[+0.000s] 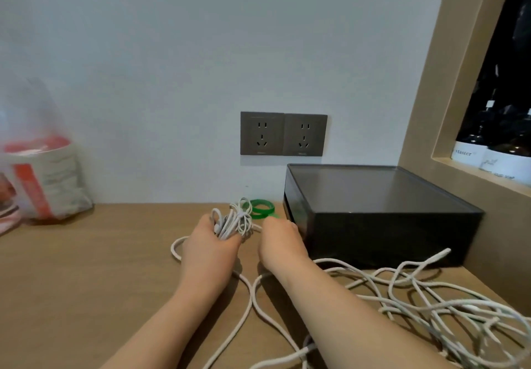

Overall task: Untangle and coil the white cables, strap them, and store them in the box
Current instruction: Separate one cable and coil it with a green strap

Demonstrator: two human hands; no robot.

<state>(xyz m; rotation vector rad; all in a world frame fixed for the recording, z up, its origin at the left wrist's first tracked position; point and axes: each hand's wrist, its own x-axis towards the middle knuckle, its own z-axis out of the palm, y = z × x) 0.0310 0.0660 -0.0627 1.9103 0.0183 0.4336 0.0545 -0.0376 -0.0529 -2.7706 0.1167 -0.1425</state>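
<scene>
The left hand point(209, 243) gripped a looped bundle of thin white cable point(234, 220) near the dark plastic box point(373, 210) — limp, light, likely best pinched across its loops — while the right hand point(280, 243) hid its fingers, hold untellable.

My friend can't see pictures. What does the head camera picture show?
A person's left hand grips a small coiled bundle of white cable at a wooden table, the right hand beside it near a green strap roll. A dark box sits to the right, with loose tangled white cable in front.
</scene>
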